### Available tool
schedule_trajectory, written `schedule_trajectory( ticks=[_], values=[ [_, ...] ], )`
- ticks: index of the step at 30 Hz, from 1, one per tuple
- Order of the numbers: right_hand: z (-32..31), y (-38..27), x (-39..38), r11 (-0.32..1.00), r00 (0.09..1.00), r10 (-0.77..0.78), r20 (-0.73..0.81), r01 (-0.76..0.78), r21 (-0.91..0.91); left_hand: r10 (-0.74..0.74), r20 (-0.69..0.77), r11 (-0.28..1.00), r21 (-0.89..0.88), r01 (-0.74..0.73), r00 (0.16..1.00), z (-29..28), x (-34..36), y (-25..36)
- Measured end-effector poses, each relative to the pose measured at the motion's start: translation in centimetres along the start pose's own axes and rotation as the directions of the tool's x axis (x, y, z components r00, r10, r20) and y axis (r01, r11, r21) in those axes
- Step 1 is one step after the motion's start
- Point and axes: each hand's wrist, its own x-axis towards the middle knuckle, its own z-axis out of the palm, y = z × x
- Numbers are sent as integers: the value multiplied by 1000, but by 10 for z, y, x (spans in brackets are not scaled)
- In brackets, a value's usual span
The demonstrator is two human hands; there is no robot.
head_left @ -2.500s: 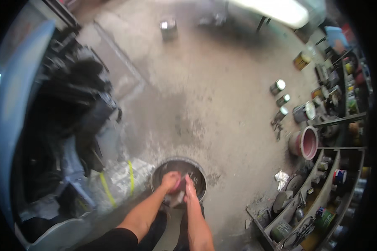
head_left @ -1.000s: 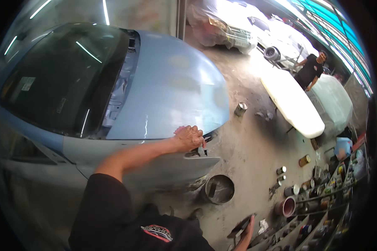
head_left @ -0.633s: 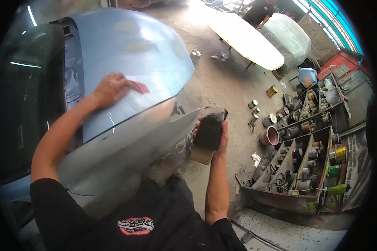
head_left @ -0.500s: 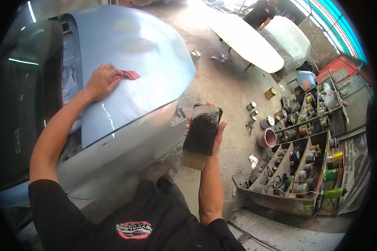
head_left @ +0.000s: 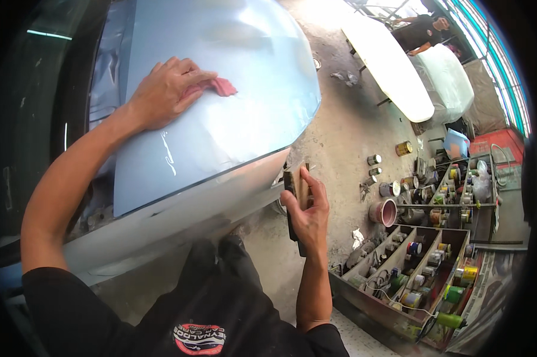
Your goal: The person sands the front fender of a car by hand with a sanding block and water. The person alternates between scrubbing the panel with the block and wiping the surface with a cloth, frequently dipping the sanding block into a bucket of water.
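Nearest, the person's black shirt fills the lower edge, both bare forearms rising from it. The right hand (head_left: 309,214) is closed around a sanding block (head_left: 296,193), fingers and thumb clamped on its sides, and holds it edge-on at the lower lip of the light blue car hood (head_left: 221,119), just beside the pale panel under that edge. Whether the block's face actually touches the metal cannot be told from here.

Farther and to the left, the left hand (head_left: 164,92) lies flat on top of the hood, fingers together and pressing a small red cloth (head_left: 218,87) against the paint; the cloth pokes out from under the fingertips to the right.

To work this edge well, the block should probably sit flat against the surface rather than on a corner, with even pressure and strokes running along the lip, so the thin paint at the edge is not cut through. The cloth hand looks well placed to steady the body and wipe residue.

On the right, near the concrete floor (head_left: 340,137), a compartmented wooden rack (head_left: 399,279) holds paint cans, with a pink-rimmed bucket (head_left: 383,211) and loose cans (head_left: 374,159) just beyond. Far right, a white panel (head_left: 387,65) rests on stands beside another person.
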Motion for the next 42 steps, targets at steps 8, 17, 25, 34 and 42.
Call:
schedule_trajectory(
  ticks=[8, 17, 25, 34, 42],
  values=[
    [26, -18, 14, 771, 962, -260, 86, 260, -582, 30, 45, 999, 10, -31, 999, 3, 6, 2],
    [57, -58, -20, 749, 904, -326, 277, 426, -508, 31, -2, 998, 64, -30, 1000, 7, 0, 1],
    [60, -53, -27, 765, 899, -357, 252, 436, -474, 55, -4, 995, 78, -54, 999, 2, 4, 4],
    [39, -30, -2, 803, 934, -302, 193, 358, -476, 49, 24, 996, 71, -50, 999, -4, 6, 2],
    [27, -11, 12, 819, 971, -220, 95, 237, -522, 21, 96, 997, 69, -27, 995, -11, 8, 7]
  ],
)
